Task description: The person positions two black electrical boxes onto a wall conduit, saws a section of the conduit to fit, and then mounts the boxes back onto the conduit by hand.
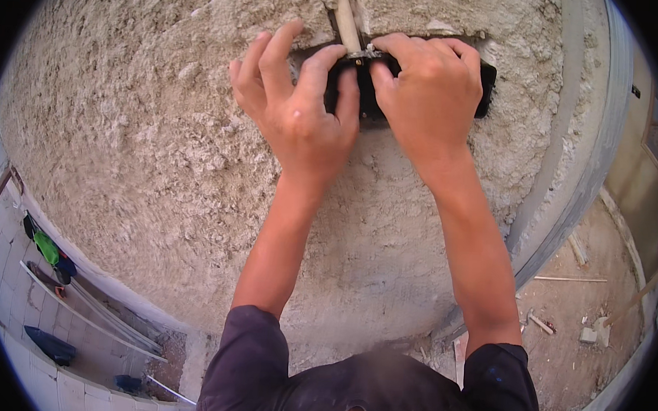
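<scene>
A black plastic electrical box point(369, 96) sits in a recess cut into a rough plastered wall point(162, 130). From above, a pale conduit tube point(345, 20) runs down a groove and meets the box's top edge. My left hand point(300, 111) pinches that edge just left of the tube's end, thumb inside the box, the outer fingers spread near the wall. My right hand point(433, 92) is closed over the top edge on the right, its thumb near the tube's end. Part of the box is hidden behind my hands.
A grey vertical edge strip point(616, 94) borders the wall on the right. Beyond it, a hammer-like tool point(541, 324) and a thin stick point(571, 279) lie on the dirt ground. At lower left, long pale strips point(89, 308) and a green item point(46, 249) are by a block wall.
</scene>
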Available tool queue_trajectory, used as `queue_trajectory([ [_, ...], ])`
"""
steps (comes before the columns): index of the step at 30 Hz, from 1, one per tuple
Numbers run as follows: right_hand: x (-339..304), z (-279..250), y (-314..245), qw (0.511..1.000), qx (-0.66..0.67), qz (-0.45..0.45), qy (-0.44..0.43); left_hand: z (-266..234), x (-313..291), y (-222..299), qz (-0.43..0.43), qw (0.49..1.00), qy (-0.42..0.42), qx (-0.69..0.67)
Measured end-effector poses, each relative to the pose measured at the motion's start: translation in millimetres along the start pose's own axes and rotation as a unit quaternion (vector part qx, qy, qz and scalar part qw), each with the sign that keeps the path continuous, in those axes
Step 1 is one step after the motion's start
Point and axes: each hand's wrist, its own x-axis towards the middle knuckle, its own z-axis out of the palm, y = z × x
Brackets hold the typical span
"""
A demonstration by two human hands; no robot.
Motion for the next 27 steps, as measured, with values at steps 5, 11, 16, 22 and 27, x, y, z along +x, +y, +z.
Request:
queue_trajectory([
  [5, 0, 0, 0, 1.0, -0.003, -0.015, -0.017, -7, 0, -2, -0.015, 0.999, -0.026, 0.034],
  [11, 5, -7, 1, 0.998, 0.006, -0.046, -0.045, -7, 4, -1, -0.021, 1.0, -0.007, 0.021],
  [16, 7, -11, -1, 0.994, -0.019, -0.065, -0.089, 1, 1, -3, -0.027, 0.999, 0.027, -0.001],
  [22, 14, -22, -3, 0.982, -0.036, -0.059, -0.177, 2, 3, -8, -0.001, 0.999, 0.04, -0.02],
  [27, 24, -28, -11, 0.978, -0.068, -0.02, -0.198, 4, 2, -11, 0.004, 0.998, 0.055, -0.016],
])
